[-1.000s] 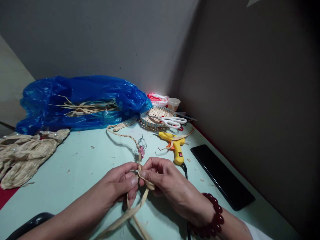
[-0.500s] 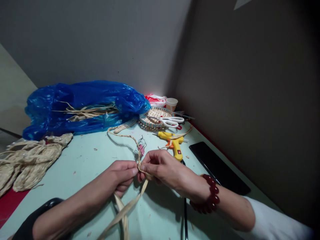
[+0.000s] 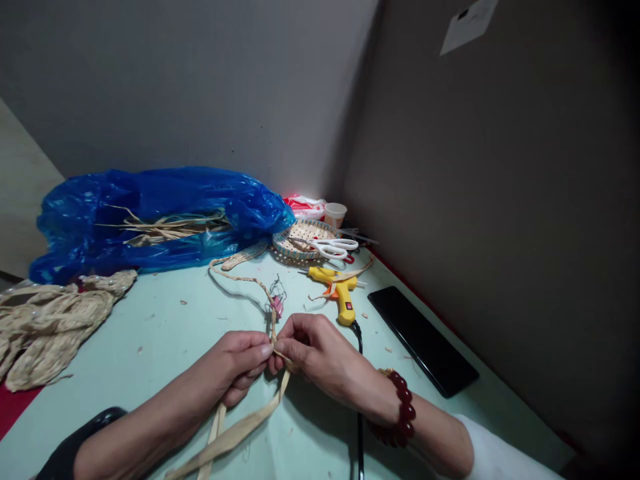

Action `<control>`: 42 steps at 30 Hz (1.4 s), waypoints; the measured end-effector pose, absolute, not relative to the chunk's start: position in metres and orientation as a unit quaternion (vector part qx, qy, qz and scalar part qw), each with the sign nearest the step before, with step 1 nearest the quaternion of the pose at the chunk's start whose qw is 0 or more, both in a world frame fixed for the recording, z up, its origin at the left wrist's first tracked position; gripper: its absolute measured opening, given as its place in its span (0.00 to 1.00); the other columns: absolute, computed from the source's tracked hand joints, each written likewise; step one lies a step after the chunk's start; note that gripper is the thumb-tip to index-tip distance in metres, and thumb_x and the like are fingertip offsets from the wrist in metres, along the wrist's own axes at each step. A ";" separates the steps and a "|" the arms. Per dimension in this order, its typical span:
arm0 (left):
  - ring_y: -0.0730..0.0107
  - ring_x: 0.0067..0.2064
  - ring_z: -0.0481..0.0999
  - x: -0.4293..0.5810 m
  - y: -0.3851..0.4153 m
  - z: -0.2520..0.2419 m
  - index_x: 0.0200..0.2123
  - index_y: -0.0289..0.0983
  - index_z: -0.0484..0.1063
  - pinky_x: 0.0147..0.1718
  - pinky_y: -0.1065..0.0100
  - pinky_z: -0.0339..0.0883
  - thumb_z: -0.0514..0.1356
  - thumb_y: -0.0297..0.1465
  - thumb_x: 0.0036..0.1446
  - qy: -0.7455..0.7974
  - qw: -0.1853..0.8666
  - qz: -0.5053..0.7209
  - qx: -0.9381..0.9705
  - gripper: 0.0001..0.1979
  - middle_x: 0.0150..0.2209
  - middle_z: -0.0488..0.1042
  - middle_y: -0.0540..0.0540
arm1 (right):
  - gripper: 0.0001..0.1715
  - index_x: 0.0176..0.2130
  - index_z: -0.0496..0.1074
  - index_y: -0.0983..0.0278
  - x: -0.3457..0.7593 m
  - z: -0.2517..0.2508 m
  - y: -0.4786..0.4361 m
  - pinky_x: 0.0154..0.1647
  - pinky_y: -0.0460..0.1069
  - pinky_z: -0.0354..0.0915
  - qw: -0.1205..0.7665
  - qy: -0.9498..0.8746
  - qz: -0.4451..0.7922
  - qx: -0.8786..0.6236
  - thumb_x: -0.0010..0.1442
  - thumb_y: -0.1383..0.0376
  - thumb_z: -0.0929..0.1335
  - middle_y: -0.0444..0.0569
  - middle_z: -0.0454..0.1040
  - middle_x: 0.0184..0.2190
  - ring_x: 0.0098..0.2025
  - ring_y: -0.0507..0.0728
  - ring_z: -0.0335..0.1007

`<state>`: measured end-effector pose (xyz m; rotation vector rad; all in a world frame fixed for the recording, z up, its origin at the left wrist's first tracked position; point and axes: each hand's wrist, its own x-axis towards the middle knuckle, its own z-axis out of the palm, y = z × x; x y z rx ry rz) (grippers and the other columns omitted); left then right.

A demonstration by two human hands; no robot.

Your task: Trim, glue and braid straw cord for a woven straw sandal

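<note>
A thin braid of pale straw-like strips (image 3: 253, 281) runs from the back of the table toward me. My left hand (image 3: 241, 363) pinches its near end between thumb and fingers. Right beside it, fingertips almost touching, my right hand (image 3: 323, 357) is closed on the same braid. Flat loose strips (image 3: 235, 435) trail from under both hands to the lower left and cross each other. Just beyond my fingers a pink binder clip (image 3: 277, 307) sits against the braid. The fingers hide the point where the strips cross.
Behind lies a blue plastic bag (image 3: 195, 187) with dry strips. A woven basket (image 3: 285, 248) holds white-handled scissors (image 3: 336, 249), near a paper cup (image 3: 335, 213). To the right are a yellow glue gun (image 3: 345, 300) and black phone (image 3: 425, 340); braided pieces (image 3: 60, 327) lie left.
The camera view has shifted slightly, so the table items appear further left and lower. Both hands stay pinched on the braid, their fingertips a little closer together. The loose strips swing farther left.
</note>
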<state>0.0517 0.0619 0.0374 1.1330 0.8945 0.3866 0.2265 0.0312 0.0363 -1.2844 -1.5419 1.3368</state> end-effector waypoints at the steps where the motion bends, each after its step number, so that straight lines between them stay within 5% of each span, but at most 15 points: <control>1: 0.81 0.19 0.40 0.053 0.061 0.037 0.28 0.34 0.69 0.16 0.72 0.34 0.59 0.40 0.58 0.412 0.729 0.177 0.517 0.15 0.18 0.50 0.61 | 0.09 0.29 0.70 0.65 0.227 0.036 0.030 0.27 0.44 0.55 0.357 -0.600 0.514 -0.498 0.61 0.65 0.66 0.45 0.73 0.26 0.26 0.50 0.60; 7: 0.81 0.16 0.42 0.057 0.063 0.028 0.28 0.35 0.69 0.15 0.71 0.36 0.59 0.46 0.55 0.434 0.697 0.156 0.549 0.18 0.14 0.49 0.62 | 0.09 0.33 0.70 0.64 0.231 0.039 0.024 0.33 0.46 0.58 0.331 -0.635 0.471 -0.515 0.64 0.67 0.62 0.46 0.75 0.30 0.31 0.52 0.67; 13: 0.80 0.18 0.47 0.058 0.064 0.028 0.28 0.35 0.73 0.17 0.73 0.39 0.60 0.46 0.53 0.484 0.688 0.142 0.522 0.18 0.18 0.59 0.57 | 0.08 0.34 0.70 0.62 0.234 0.042 0.021 0.36 0.48 0.59 0.279 -0.646 0.437 -0.561 0.64 0.66 0.62 0.46 0.75 0.31 0.37 0.56 0.67; 18: 0.67 0.32 0.69 0.063 0.059 0.030 0.24 0.37 0.74 0.34 0.68 0.64 0.59 0.40 0.55 0.459 0.670 0.193 0.551 0.13 0.27 0.74 0.48 | 0.09 0.34 0.68 0.60 0.235 0.041 0.019 0.34 0.47 0.58 0.272 -0.659 0.428 -0.555 0.65 0.66 0.61 0.44 0.74 0.29 0.35 0.54 0.67; 24: 0.67 0.29 0.63 0.062 0.056 0.023 0.22 0.39 0.68 0.29 0.68 0.58 0.55 0.43 0.56 0.514 0.557 0.161 0.633 0.17 0.23 0.66 0.52 | 0.02 0.36 0.64 0.61 0.232 0.044 0.023 0.26 0.48 0.54 0.227 -0.676 0.400 -0.576 0.62 0.66 0.62 0.48 0.73 0.27 0.28 0.56 0.66; 27: 0.68 0.28 0.60 0.060 0.056 0.023 0.23 0.39 0.67 0.27 0.68 0.55 0.55 0.44 0.57 0.526 0.538 0.153 0.641 0.16 0.22 0.62 0.53 | 0.11 0.42 0.64 0.62 0.231 0.040 0.022 0.27 0.49 0.54 0.234 -0.708 0.330 -0.579 0.58 0.71 0.63 0.50 0.73 0.28 0.29 0.57 0.67; 30: 0.69 0.27 0.59 0.060 0.057 0.025 0.22 0.39 0.65 0.27 0.69 0.55 0.56 0.42 0.56 0.520 0.560 0.152 0.626 0.16 0.22 0.60 0.54 | 0.04 0.34 0.65 0.62 0.234 0.039 0.021 0.28 0.49 0.54 0.192 -0.745 0.269 -0.580 0.60 0.70 0.62 0.49 0.70 0.27 0.27 0.56 0.64; 36: 0.67 0.31 0.62 0.064 0.053 0.029 0.25 0.39 0.67 0.30 0.69 0.58 0.59 0.39 0.53 0.508 0.641 0.169 0.550 0.11 0.25 0.64 0.53 | 0.12 0.29 0.70 0.61 0.239 0.047 0.023 0.30 0.49 0.54 0.210 -0.718 0.302 -0.591 0.64 0.64 0.63 0.43 0.70 0.23 0.26 0.52 0.63; 42: 0.67 0.30 0.61 0.063 0.051 0.028 0.23 0.39 0.63 0.31 0.67 0.57 0.53 0.40 0.58 0.497 0.557 0.188 0.638 0.14 0.25 0.62 0.52 | 0.12 0.27 0.70 0.61 0.228 0.049 0.017 0.24 0.45 0.53 0.280 -0.661 0.357 -0.598 0.62 0.63 0.65 0.39 0.67 0.19 0.22 0.48 0.59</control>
